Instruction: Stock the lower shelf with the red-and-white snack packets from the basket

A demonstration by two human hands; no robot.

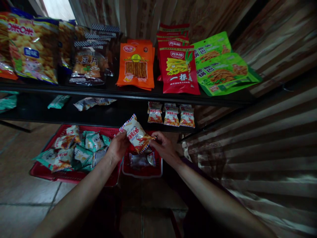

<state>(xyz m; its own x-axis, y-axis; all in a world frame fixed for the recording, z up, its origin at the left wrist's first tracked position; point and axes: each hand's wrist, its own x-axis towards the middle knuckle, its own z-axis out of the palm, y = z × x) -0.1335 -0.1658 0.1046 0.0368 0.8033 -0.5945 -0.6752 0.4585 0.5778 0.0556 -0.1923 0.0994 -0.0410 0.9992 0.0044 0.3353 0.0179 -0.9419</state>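
Both forearms stretch forward, converging; the left hand [119, 145] grips the white snack packet [135, 134] by its left edge; the right hand [163, 147], bent inward, pinches the lower right corner; there's the packet, tilted, above the small red basket [142, 176], before the lower shelf [131, 110]!

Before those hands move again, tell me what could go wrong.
The held packet could slip, since the left hand and right hand grip it only by its edges.

The front packets sit near the lower shelf's edge, so a bump might knock them off.

A green packet juts over the large basket's rim and may fall.
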